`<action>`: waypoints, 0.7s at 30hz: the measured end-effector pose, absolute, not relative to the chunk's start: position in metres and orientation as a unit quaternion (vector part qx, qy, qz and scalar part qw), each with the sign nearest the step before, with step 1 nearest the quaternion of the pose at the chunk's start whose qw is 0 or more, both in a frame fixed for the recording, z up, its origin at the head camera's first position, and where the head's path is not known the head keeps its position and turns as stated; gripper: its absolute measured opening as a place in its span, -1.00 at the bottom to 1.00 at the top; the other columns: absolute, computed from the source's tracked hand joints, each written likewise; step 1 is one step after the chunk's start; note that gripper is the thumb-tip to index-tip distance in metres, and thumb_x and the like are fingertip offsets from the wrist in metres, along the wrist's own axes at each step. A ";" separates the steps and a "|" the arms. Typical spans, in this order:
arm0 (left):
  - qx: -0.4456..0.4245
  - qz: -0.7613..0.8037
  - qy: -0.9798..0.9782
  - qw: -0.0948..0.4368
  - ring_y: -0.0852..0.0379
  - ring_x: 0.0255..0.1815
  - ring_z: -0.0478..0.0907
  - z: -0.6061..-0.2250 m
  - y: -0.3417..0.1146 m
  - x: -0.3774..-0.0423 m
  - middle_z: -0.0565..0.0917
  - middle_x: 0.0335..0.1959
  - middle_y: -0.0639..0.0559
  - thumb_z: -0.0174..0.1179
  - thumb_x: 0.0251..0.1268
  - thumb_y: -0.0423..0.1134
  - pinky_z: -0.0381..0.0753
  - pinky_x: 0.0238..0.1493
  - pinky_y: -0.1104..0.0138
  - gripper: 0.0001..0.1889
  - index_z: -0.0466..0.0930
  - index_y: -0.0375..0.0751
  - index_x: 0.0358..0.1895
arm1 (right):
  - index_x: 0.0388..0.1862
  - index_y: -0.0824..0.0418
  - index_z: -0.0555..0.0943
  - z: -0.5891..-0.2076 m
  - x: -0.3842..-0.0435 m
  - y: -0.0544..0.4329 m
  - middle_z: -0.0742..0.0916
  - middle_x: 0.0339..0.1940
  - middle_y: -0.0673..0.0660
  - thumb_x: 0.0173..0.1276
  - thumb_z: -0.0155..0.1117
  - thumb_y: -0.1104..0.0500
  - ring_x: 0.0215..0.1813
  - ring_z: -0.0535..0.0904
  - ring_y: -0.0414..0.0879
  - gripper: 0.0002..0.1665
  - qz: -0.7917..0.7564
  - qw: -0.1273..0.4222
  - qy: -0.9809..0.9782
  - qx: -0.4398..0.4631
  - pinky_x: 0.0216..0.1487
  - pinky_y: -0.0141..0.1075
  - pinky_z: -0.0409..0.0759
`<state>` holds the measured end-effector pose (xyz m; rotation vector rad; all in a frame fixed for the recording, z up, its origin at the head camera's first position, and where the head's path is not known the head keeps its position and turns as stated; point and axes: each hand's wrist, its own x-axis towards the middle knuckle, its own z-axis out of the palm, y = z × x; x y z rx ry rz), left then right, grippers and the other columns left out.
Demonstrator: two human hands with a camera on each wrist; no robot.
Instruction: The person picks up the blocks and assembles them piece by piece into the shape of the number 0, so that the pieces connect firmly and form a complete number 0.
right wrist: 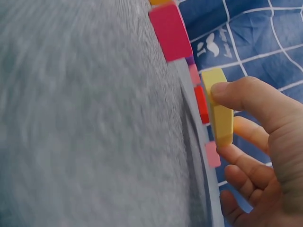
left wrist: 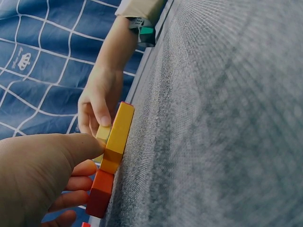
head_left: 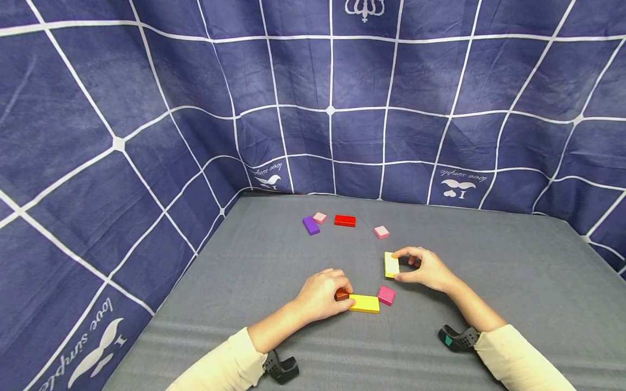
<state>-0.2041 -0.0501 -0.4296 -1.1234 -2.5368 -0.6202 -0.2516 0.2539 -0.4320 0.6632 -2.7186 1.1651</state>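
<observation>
Where a grey bench (head_left: 230,277) meets a dark blue cloth (head_left: 303,70) with white grid lines, the items run left to right as follows. Left sleeve (head_left: 225,355), cream, at the near edge of the view, with a left wristband (head_left: 282,369), black, beside its cuff. Purple block (head_left: 311,225), oblong, far back. Left hand (head_left: 318,296), well apart from the right hand (head_left: 425,269): thumb and finger pinching the left end of a bright yellow block (head_left: 365,304), which lies flat on the bench. First pale pink block (head_left: 320,218), small, just beside the purple block. Orange block (head_left: 342,295), against the bright yellow block's left end; partly covered by the fingers, so whether it is gripped too cannot be told. Red block (head_left: 345,221), oblong, far back. Second pale pink block (head_left: 381,232), small, nearer than the red block. Magenta block (head_left: 386,295), small, just beside the bright yellow block's right end. Pale yellow block (head_left: 391,265), oblong, beyond the magenta block, clamped between the right hand's thumb and finger. Right wristband (head_left: 464,340), black with a green patch, next to the cream right sleeve (head_left: 518,358).
</observation>
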 end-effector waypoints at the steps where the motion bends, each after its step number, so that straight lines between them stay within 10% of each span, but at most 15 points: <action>1: -0.390 -0.215 -0.883 0.148 0.33 -0.45 0.32 -0.430 -0.050 -0.204 0.51 -0.49 0.23 0.44 0.05 -0.10 0.24 -0.45 0.55 -0.85 0.67 -0.01 -0.41 | -0.05 0.14 0.69 -0.432 -0.251 0.253 0.60 -0.37 0.04 -0.09 0.63 0.14 -0.28 0.43 -0.09 -0.45 0.384 0.054 -0.895 0.220 -0.32 -0.30 0.38; 21: -0.390 -0.210 -0.884 0.150 0.33 -0.45 0.33 -0.429 -0.050 -0.205 0.52 -0.48 0.24 0.44 0.05 -0.09 0.25 -0.45 0.54 -0.85 0.67 0.00 -0.41 | -0.05 0.12 0.69 -0.442 -0.246 0.241 0.59 -0.32 0.00 -0.11 0.63 0.12 -0.24 0.44 -0.11 -0.45 0.369 0.058 -0.896 0.242 -0.26 -0.29 0.42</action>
